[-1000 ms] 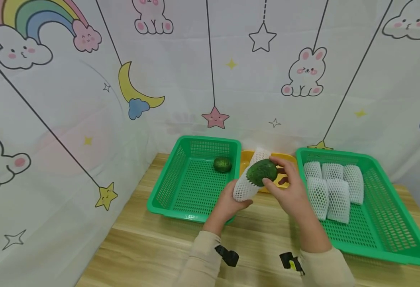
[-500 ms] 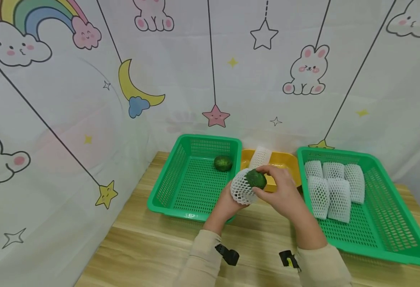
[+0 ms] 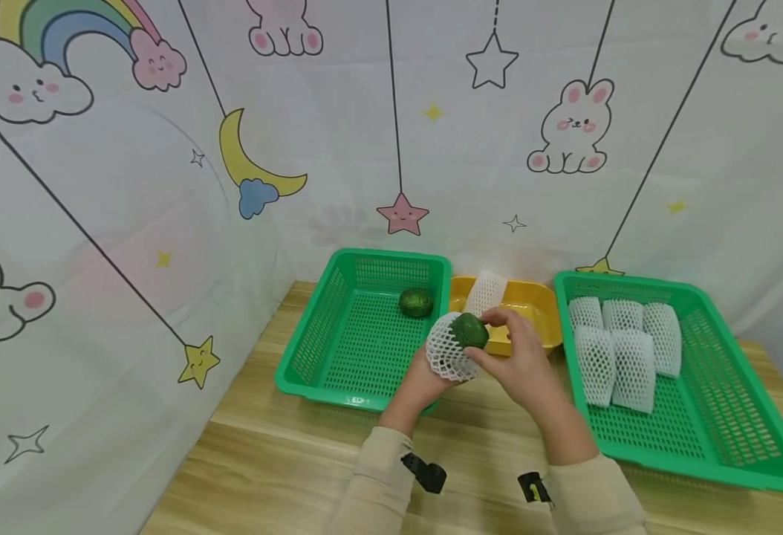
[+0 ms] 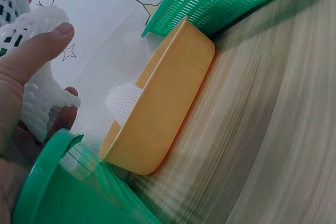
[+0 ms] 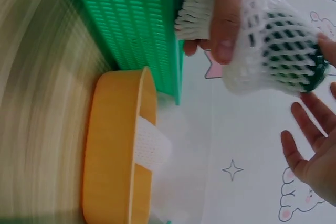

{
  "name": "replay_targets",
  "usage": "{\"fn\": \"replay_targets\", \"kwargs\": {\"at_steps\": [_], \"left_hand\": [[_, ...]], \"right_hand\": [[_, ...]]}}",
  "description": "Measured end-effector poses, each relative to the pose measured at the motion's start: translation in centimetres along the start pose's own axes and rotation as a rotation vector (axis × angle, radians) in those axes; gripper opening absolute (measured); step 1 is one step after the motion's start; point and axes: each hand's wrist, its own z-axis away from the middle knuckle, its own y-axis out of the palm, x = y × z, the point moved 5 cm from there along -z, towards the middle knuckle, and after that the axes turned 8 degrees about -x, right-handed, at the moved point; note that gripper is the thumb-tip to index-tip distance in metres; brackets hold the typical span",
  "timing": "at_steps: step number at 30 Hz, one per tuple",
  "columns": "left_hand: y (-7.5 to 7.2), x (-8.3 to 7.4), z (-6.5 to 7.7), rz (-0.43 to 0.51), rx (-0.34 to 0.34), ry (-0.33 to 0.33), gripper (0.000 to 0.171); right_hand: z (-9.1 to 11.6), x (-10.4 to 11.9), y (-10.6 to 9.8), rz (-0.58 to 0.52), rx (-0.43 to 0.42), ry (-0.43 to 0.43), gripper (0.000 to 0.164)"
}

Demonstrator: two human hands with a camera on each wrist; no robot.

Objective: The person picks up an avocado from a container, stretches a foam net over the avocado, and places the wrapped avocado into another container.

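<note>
In the head view my left hand (image 3: 423, 380) grips a white foam net sleeve (image 3: 446, 355). A dark green avocado (image 3: 470, 331) sits partly inside it, its bare end sticking out towards the right. My right hand (image 3: 524, 365) pinches that bare end between thumb and index finger. The right wrist view shows the netting (image 5: 286, 51) stretched over most of the avocado, with the left thumb pressed on the foam. Loose foam hangs below the left thumb in the left wrist view. Another avocado (image 3: 415, 303) lies in the left green basket (image 3: 365, 403).
A yellow tray (image 3: 544, 316) stands between the baskets, with a foam sleeve (image 3: 486, 293) in it. The right green basket (image 3: 762, 475) holds several sleeved pieces (image 3: 634, 371). Behind the wooden table (image 3: 258, 461) hangs a printed white cloth (image 3: 338, 148).
The avocado has gone deeper into the foam sleeve, so less of its green skin shows. My right hand has moved left and slightly down with it.
</note>
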Motion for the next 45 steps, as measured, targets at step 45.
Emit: {"fn": "replay_targets", "kwargs": {"at_steps": [45], "left_hand": [[0.7,0.3,0.3,0.143,0.062,-0.149,0.064]], "right_hand": [[-0.8,-0.5,-0.7,-0.099,-0.072,-0.254,0.022]]}}
